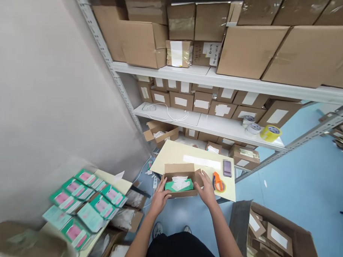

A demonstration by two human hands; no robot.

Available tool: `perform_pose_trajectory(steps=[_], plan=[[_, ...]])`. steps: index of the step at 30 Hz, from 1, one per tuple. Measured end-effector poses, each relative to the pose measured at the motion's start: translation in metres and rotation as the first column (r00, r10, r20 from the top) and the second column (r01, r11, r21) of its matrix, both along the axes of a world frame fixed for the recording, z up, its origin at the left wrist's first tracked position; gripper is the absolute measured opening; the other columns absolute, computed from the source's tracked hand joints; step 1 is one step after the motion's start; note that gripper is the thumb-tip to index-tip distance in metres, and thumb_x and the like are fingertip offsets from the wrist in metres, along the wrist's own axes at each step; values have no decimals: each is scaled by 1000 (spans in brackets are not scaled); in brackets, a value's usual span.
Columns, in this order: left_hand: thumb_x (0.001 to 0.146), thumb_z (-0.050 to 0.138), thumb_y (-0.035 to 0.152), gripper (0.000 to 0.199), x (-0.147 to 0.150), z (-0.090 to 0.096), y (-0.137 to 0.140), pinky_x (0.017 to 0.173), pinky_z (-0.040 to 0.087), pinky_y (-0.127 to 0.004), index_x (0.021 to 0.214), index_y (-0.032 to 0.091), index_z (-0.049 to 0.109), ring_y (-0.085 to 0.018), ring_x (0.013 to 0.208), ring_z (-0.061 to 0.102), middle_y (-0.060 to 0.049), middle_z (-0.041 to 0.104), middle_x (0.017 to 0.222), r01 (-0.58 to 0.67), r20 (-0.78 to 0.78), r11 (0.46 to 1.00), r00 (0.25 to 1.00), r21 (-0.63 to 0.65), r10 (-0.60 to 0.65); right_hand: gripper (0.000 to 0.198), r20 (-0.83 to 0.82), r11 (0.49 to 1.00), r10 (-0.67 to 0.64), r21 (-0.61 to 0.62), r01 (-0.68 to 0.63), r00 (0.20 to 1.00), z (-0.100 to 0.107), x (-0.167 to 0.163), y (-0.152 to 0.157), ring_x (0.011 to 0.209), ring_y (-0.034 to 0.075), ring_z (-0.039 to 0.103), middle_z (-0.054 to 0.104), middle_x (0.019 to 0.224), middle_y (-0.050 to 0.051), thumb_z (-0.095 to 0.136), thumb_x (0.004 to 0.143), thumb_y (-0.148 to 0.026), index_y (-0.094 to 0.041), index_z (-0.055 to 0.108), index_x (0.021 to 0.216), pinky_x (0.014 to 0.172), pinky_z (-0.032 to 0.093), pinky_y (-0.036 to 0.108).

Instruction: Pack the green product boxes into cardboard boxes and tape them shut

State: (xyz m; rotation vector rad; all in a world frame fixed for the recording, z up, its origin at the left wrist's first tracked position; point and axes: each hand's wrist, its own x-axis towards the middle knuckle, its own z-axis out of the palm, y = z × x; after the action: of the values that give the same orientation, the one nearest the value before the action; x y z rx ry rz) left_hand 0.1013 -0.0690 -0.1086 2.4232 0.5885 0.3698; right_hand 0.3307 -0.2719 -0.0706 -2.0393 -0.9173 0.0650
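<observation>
An open cardboard box (179, 169) stands at the near edge of the cream table (170, 153), its back flap raised. Inside it lies a green box (171, 186) with crumpled white paper or tissue (181, 183) on top. My left hand (160, 197) grips the cardboard box at its left end, fingers along the edge. On the opposite end, my right hand (205, 187) is closed around the right flap. To the right of that hand lies an orange tape dispenser (218, 182), with a phone-like dark rectangle (227, 168) behind it.
Shelving (201, 72) loaded with cardboard boxes rises behind the table. Tape rolls (270, 133) sit on its middle shelf. At left, a side table (113, 181) holds several green-and-pink packages (101, 205). A large carton (294, 222) of small boxes stands at lower right.
</observation>
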Motion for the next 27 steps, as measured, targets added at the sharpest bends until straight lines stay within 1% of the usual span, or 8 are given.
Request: perform_pose_trajectory(steps=[7,12,16,19,21,23,25,27], plan=[[94,59,20,21,66,-32,59,126,34,-56,91,22,80,-34,161,22,-4,32,172,175,13,982,985,-75,-174,57,-93,987,-152,-62,146,984,-19,18,7,149,33,47,51,159,14,62,93,-38,-24,58,148,122,42,56],[91,60,21,19,129,-74,105,126,35,-57,92,20,79,-35,162,20,-5,34,172,301,34,942,954,-151,-299,60,-115,972,-224,-93,214,968,-24,17,32,149,31,48,56,155,14,63,88,-27,-22,58,148,123,41,53],[81,69,18,8,163,-109,134,127,31,-59,80,19,77,-40,160,23,-7,37,170,347,-48,913,930,-215,-365,65,-178,940,-316,-191,282,932,-40,3,62,151,32,45,44,164,15,65,82,-21,-22,58,146,122,41,52],[80,73,21,21,169,-121,147,128,28,-57,100,22,78,-39,161,21,-6,33,172,407,-26,875,903,-263,-428,68,-195,907,-391,-246,341,900,-54,-15,77,154,33,41,37,167,18,67,81,-21,-19,55,148,123,41,51],[78,77,26,62,165,-121,151,128,29,-54,139,24,64,-36,162,19,-9,21,176,370,23,880,924,-299,-381,70,-179,884,-439,-263,387,880,-60,-25,80,155,33,39,38,166,18,66,81,-22,-19,54,150,123,40,51],[72,86,32,101,159,-119,153,127,30,-52,160,21,40,-37,162,18,-16,14,177,200,-17,915,975,-351,-220,71,-169,857,-488,-282,432,856,-66,-30,77,154,32,41,41,165,17,66,80,-24,-21,53,150,123,40,51],[72,89,36,120,154,-116,155,124,36,-49,167,16,19,-36,158,31,-23,28,171,-40,-148,893,989,-449,-30,73,-198,836,-532,-277,474,823,-72,-29,73,151,32,44,44,163,17,67,79,-25,-20,53,150,123,40,50],[83,81,37,114,150,-115,156,116,46,-45,168,15,9,-32,144,53,-22,51,158,-163,-282,810,959,-563,-3,75,-281,805,-591,-264,531,756,-81,-24,69,145,33,52,50,160,16,67,78,-28,-19,52,152,119,44,52]])
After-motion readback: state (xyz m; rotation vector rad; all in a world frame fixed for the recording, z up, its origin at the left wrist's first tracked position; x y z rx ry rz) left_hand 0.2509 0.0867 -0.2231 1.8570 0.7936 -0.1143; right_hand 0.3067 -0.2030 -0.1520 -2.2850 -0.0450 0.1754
